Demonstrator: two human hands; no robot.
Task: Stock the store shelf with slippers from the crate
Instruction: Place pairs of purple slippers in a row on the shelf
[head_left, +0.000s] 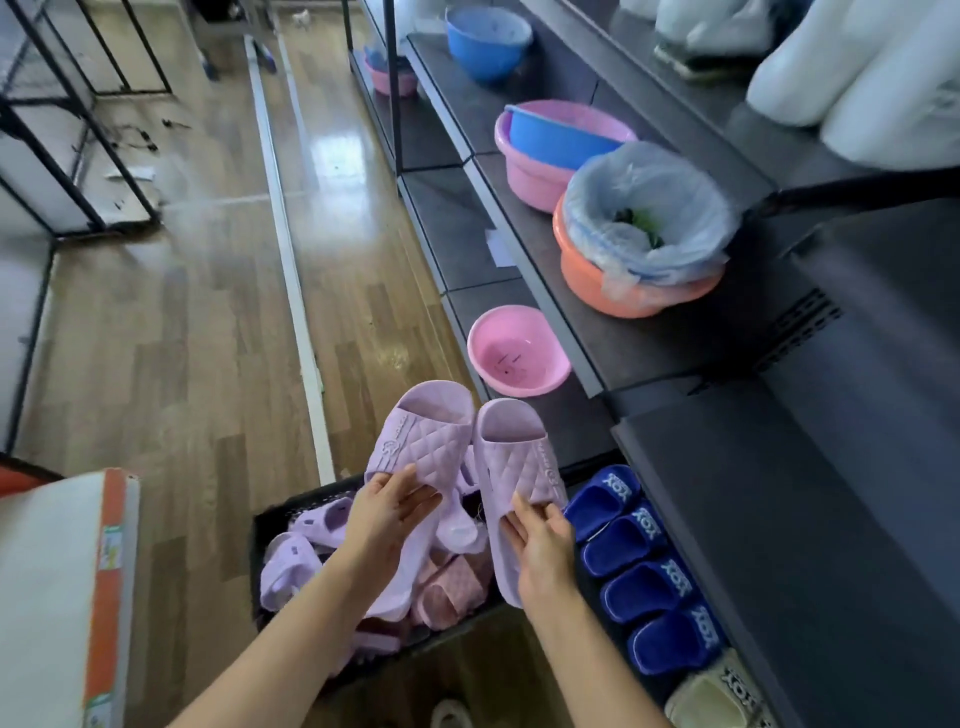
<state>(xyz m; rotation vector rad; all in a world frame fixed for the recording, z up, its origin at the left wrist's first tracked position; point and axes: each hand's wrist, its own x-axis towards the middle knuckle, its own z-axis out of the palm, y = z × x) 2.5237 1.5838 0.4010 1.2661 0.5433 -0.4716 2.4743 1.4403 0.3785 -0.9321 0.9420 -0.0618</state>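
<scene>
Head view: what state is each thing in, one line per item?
Left hand, grips the left lilac slipper.
Right hand, grips the right lilac slipper.
Both slippers, held side by side above the crate, straps up.
Crate, open-topped, piled with lilac and pink slippers.
Blue slippers, lined up on the bottom shelf.
Small pink basin, upright.
Orange basin, lined with a plastic bag.

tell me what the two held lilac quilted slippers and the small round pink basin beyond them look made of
Lilac quilted slippers: probably soft moulded foam or rubbery plastic, matte; quilting and logo are moulded into one seamless piece. Small round pink basin: likely rigid plastic, smooth, faintly glossy, with a thin even rim.
</scene>
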